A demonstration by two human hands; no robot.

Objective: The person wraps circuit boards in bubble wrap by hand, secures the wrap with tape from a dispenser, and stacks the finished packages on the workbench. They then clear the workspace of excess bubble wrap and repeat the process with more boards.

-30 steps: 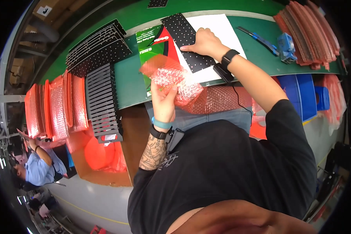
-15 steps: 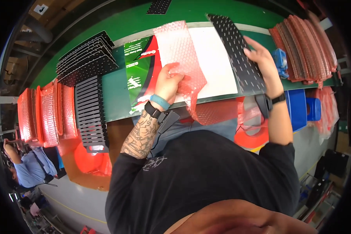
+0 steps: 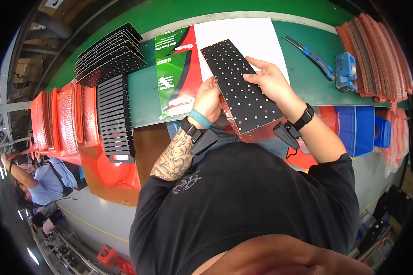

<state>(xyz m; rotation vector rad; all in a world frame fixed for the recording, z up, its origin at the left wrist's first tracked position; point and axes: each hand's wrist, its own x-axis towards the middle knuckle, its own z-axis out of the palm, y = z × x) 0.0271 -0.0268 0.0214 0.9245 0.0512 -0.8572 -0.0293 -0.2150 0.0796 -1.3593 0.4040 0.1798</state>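
Note:
A long black board with rows of small white dots (image 3: 241, 87) lies tilted over the near edge of the green table (image 3: 307, 82). My right hand (image 3: 270, 82) grips its right side. My left hand (image 3: 209, 98) holds its left edge together with a red bubble-wrap bag (image 3: 252, 134), which shows under the board's near end. A white sheet (image 3: 243, 34) lies on the table just behind the board.
A green and red printed sheet (image 3: 176, 75) lies left of the board. Stacked black dotted boards (image 3: 110, 55), a slotted black rack (image 3: 114, 117) and red bubble bags (image 3: 64, 121) fill the left. A blue-handled knife (image 3: 309, 55), tape dispenser (image 3: 346, 68), bagged boards (image 3: 381, 50), blue bins (image 3: 358, 128) stand right. Another person (image 3: 41, 183) is at lower left.
My right hand has brought the black board from the right of the table to the middle. The bubble-wrap bag, spread over the white sheet before, is now under the board in my left hand.

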